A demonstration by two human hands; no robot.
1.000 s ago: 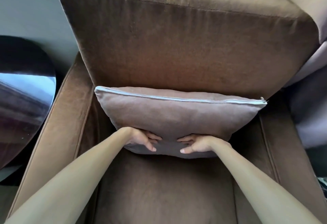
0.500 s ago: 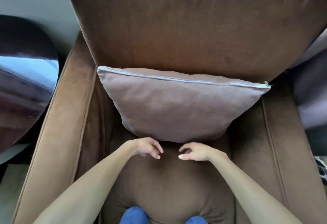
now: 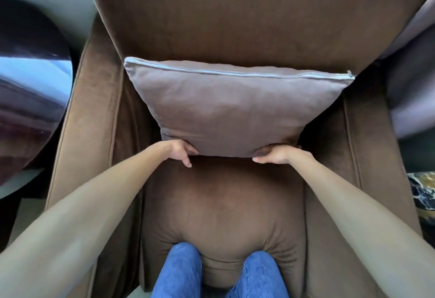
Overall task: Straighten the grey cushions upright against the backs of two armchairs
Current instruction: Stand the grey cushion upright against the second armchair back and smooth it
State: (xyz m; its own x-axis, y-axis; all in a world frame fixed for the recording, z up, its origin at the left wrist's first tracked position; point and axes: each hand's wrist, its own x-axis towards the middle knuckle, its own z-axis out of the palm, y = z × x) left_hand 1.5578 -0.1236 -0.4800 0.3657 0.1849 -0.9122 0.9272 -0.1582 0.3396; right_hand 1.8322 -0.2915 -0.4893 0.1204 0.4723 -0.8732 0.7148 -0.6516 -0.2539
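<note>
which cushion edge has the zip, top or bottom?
The top edge of the grey cushion, lying along the armchair back; a pale zip line runs its full width. The bottom edge is plain, gripped by the left hand and right hand.

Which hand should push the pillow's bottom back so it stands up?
Probably both together: the left hand and right hand each touch a bottom corner of the grey cushion, evenly spaced. Neither looks better placed.
</note>
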